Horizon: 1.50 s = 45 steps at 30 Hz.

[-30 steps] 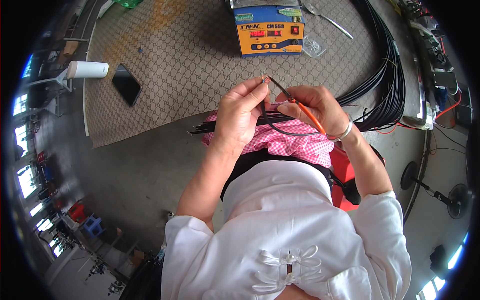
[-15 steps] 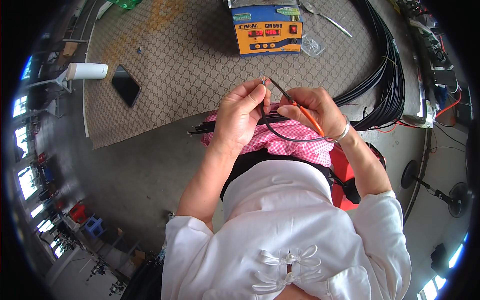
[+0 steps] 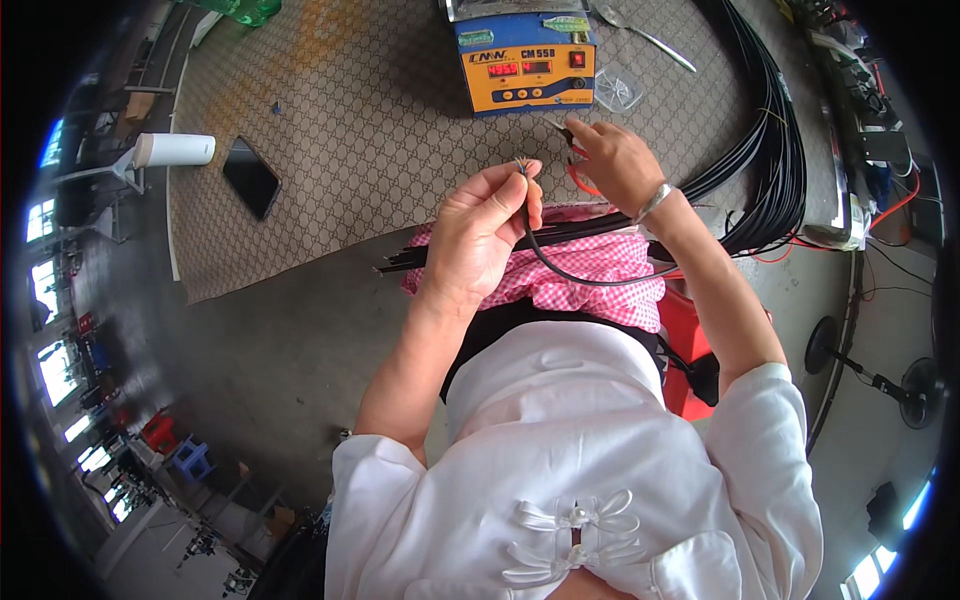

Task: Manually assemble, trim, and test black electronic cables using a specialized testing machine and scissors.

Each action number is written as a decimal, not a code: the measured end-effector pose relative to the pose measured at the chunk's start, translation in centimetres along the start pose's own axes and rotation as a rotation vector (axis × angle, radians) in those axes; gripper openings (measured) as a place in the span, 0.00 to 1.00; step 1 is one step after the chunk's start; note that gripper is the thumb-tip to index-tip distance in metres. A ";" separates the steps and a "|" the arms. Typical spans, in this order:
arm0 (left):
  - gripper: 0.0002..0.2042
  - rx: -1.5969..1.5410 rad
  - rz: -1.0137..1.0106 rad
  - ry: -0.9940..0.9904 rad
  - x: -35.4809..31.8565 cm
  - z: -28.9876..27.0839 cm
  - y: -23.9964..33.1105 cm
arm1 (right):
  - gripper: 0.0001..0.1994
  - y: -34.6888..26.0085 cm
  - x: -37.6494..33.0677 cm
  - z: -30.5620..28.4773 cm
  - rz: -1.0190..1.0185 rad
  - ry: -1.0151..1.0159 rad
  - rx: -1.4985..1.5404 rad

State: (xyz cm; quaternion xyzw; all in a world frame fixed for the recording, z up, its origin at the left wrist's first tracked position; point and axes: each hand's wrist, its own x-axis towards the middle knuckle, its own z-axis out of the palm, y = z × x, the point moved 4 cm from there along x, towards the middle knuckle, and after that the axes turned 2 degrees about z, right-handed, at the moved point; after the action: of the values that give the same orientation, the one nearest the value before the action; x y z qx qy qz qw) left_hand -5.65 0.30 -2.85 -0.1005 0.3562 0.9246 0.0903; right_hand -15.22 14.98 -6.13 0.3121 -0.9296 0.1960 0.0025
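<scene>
My left hand point(image 3: 480, 225) pinches a black cable point(image 3: 560, 275) close to its end, where thin bare wires point(image 3: 522, 163) fan out above the thumb and forefinger. The cable curves down and to the right over my lap. Over the table, to the right of the wire ends, my right hand point(image 3: 622, 165) is closed round a pair of scissors with orange-red handles point(image 3: 580, 178). Their dark tips point(image 3: 560, 128) point up and left, clear of the wires. Part of the scissors is hidden beneath my fingers.
A blue and orange soldering station point(image 3: 530, 80) stands at the back, with a clear plastic dish point(image 3: 618, 90) and a spoon point(image 3: 650, 40) beside it. A thick bundle of black cables point(image 3: 775, 150) lies at right. A phone point(image 3: 250, 178) and white cup point(image 3: 175, 150) are at left.
My right hand has moved up and away from the wire ends with the scissors, turning palm down over the table. My left hand stays almost in place with the cable.
</scene>
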 end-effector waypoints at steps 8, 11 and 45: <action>0.09 0.016 0.055 0.021 1.0 1.4 -1.2 | 0.20 -3.2 -3.9 -3.8 0.060 -0.374 1.080; 0.09 0.149 0.014 0.024 0.8 2.8 -2.6 | 0.13 -3.4 -6.3 -4.7 -0.010 -0.287 0.759; 0.15 1.515 0.394 -0.314 1.6 6.1 -9.0 | 0.11 15.0 -12.1 -7.2 0.948 0.248 1.760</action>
State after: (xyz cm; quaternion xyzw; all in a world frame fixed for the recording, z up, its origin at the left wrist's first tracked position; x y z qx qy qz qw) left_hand -5.81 11.19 -4.61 0.1846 0.8820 0.4332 0.0181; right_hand -14.99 35.56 -6.41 -0.2217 -0.4756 0.8248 -0.2106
